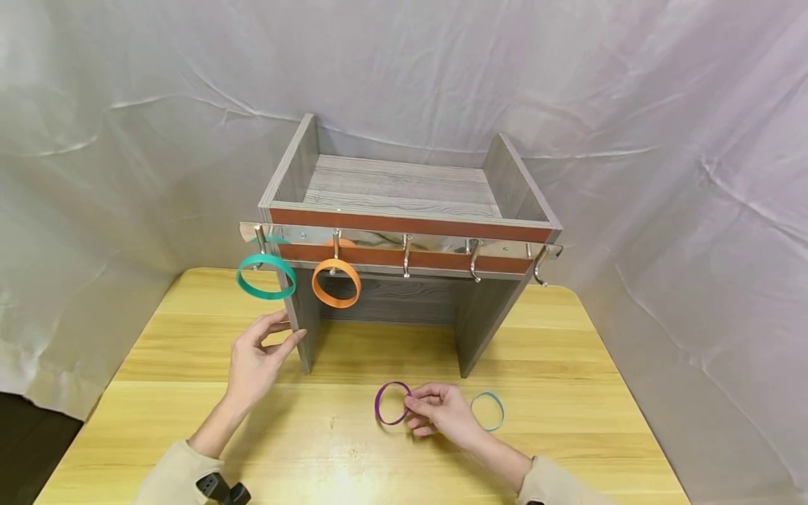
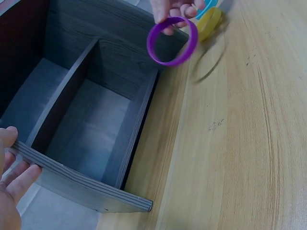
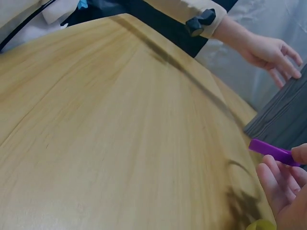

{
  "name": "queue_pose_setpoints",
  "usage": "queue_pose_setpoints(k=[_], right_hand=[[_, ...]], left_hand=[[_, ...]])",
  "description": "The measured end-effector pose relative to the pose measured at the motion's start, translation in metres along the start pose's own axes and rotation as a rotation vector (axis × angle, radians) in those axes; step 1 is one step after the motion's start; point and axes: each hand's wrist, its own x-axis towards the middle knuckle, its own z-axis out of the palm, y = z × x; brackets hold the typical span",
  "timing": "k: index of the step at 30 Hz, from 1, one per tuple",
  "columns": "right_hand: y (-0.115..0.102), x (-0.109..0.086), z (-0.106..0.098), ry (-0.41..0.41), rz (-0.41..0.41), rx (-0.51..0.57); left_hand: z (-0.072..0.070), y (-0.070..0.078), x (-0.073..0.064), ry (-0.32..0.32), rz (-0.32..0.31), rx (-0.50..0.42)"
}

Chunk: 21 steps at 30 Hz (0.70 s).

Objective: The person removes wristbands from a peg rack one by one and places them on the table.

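Observation:
My right hand (image 1: 445, 414) pinches a purple wristband (image 1: 379, 405) between thumb and fingers, over the table in front of the shelf. In the left wrist view the purple wristband (image 2: 187, 50) faces the camera as a ring. My left hand (image 1: 255, 358) grips the front edge of the left side panel of a grey wooden shelf (image 1: 470, 319), thumb on one face and fingers on the other. A teal wristband (image 1: 265, 293) hangs on the leftmost metal hook, and an orange wristband (image 1: 337, 301) on the one beside it.
A light blue wristband (image 1: 503, 414) lies on the wooden table (image 1: 315, 449) right of my right hand. Something yellow and band-like (image 2: 208, 24) shows near that hand. Several bare hooks (image 1: 473, 263) continue along the metal strip. Grey cloth (image 1: 410, 70) hangs behind.

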Motion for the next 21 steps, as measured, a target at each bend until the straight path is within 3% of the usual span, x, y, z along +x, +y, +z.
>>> queue_pose_setpoints(k=[21], right_hand=[[0.014, 0.006, -0.002, 0.006, 0.051, -0.055]], left_hand=[[0.0, 0.0, 0.0, 0.004, 0.0, -0.004]])
